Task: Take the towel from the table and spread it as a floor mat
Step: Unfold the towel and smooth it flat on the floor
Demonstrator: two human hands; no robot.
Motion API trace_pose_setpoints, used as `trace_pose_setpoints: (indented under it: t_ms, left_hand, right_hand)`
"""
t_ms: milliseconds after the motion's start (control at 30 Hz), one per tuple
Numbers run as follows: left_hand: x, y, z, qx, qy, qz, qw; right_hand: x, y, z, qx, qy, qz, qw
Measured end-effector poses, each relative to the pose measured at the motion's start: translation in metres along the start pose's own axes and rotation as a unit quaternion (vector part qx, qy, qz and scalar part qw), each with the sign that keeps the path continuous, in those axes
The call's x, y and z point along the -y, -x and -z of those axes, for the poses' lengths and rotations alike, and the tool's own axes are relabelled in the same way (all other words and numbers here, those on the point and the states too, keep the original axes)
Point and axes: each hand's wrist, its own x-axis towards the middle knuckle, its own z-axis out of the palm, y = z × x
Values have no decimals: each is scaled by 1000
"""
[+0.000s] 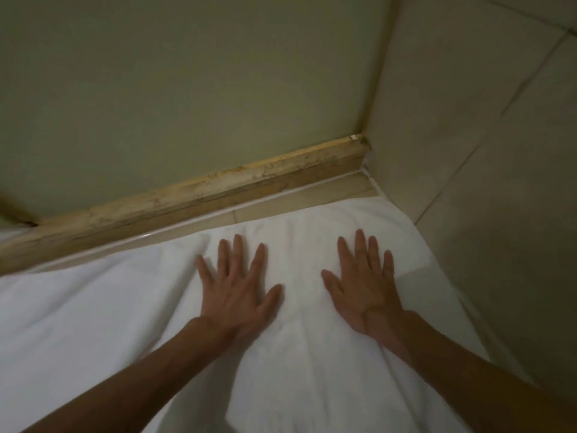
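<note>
Forearms are reaching out over a white towel [93, 323] that is already lying on the floor.

Both palms are pressing flat on the cloth, the left hand [239, 287] and the right hand [363, 287] with fingers splayed wide and gripping nothing. The towel is lying in the corner, its far edge just short of the worn wooden baseboard [218, 185] and its right edge against the tiled wall [484, 151]. Soft creases are showing between the hands, so smoothing them out appears to be what remains.
</note>
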Motion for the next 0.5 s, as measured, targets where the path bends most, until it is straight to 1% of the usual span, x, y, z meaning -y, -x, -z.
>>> trace_pose_setpoints:
  t_ms: [67, 133, 200, 367, 500]
  left_hand:
    - [15, 6, 0, -5, 5, 38, 999]
    - [26, 8, 1, -2, -7, 59, 998]
    - [33, 8, -1, 0, -14, 62, 998]
    - [34, 8, -9, -33, 12, 64, 997]
    - [37, 14, -6, -52, 22, 51, 997]
  right_hand:
    - [3, -2, -4, 9, 3, -26, 1000]
    - [3, -4, -8, -18, 45, -28, 998]
    - [2, -6, -8, -30, 56, -21, 998]
    - [-3, -26, -5, -3, 60, -11, 998]
    - [-4, -29, -4, -37, 60, 8, 997]
